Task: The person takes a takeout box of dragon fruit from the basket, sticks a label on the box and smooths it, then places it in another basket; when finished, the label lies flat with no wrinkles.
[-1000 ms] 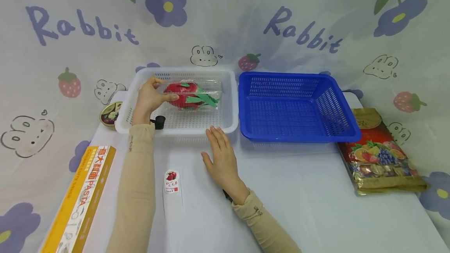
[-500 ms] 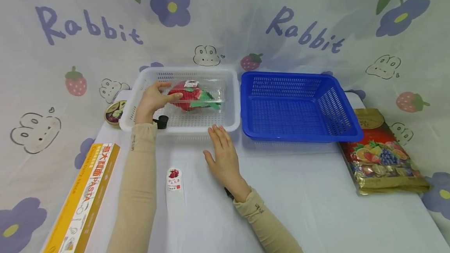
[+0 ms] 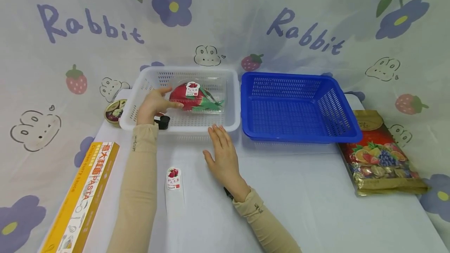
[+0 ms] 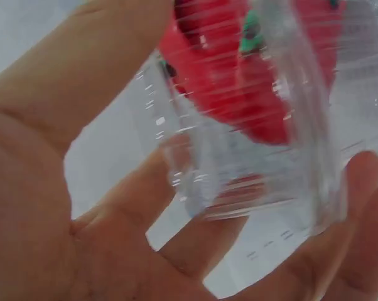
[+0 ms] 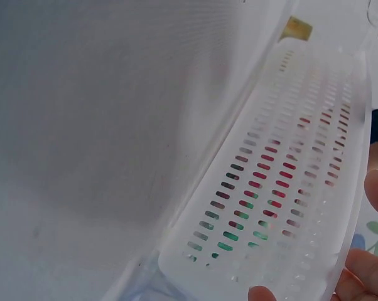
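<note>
In the head view my left hand grips the left end of a clear plastic box inside the white basket. The box holds a red dragon fruit with green leaf-like parts, and a small label faces up on its lid. From the left wrist, the thumb lies on one side of the box and the fingers on the other. My right hand is at the basket's front rim with straight fingers. The right wrist view shows its fingertips by the rim and the basket's slotted wall.
A blue basket stands to the right, over part of a red and gold bag. At the left lie a pasta box and a round tin. A white strip with a dragon fruit label lies in front.
My left hand has tipped the plastic box over, so its label has come into view and turned upward. The box now sits lower in the basket; my right hand has stayed at the rim.
</note>
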A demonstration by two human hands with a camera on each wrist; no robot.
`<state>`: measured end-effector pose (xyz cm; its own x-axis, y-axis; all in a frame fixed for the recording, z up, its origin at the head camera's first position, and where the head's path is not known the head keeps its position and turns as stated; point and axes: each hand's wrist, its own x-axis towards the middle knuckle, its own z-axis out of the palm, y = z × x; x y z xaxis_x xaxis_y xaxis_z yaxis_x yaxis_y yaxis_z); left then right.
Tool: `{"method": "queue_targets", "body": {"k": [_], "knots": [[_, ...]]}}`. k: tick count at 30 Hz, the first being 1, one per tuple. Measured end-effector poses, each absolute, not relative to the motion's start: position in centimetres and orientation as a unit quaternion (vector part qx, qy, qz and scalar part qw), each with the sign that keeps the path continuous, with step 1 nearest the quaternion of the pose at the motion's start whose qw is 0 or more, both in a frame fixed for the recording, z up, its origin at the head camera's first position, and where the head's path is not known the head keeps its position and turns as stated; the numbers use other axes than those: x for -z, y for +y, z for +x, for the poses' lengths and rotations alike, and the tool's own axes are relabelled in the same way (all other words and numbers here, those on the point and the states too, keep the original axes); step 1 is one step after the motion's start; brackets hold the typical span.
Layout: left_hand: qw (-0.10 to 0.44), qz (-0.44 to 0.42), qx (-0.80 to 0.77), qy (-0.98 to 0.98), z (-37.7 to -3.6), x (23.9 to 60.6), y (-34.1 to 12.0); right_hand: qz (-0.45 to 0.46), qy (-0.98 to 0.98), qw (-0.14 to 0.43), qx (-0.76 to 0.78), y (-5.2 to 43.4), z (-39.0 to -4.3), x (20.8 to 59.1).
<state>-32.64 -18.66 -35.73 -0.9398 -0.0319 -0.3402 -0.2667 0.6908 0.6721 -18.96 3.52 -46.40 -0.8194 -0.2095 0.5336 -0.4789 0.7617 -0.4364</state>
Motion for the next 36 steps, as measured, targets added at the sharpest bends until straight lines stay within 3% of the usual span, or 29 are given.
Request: {"method": "queue_targets", "body": {"k": [20,31,36], "knots": [[0.260,-0.026,-0.305,0.916,-30.8,35.2,-18.8,0.184,-0.922,0.218,-0.260,3.3,-17.6,46.0],[0.243,-0.007,-0.271,0.931,-28.4,34.7,-18.6,0.206,-0.941,0.116,-0.241,4.3,-18.0,44.0],[0.211,0.001,-0.244,0.947,-26.7,34.1,-18.5,0.217,-0.939,0.068,-0.260,5.2,-18.3,42.8]]}}
